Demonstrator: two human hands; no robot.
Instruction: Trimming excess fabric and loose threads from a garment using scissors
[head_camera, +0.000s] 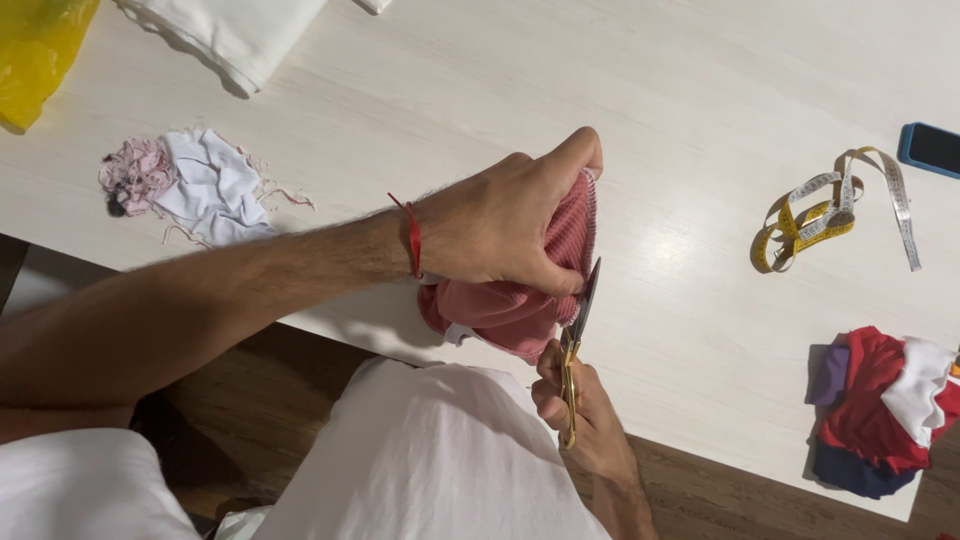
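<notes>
Cutting pink ribbed cloth at the bench edge
Your right hand (590, 415), nearest you, is closed on gold-handled scissors (575, 340); just above it your left hand (505, 225) clamps the bunched pink cloth (510, 310), soft, light and floppy, so grip close beside the blades; right of both lies a tape measure (830, 210)

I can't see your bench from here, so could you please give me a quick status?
Left hand gripping pink cloth. Right hand holding scissors, blades at cloth edge. Nothing in the way.
</notes>
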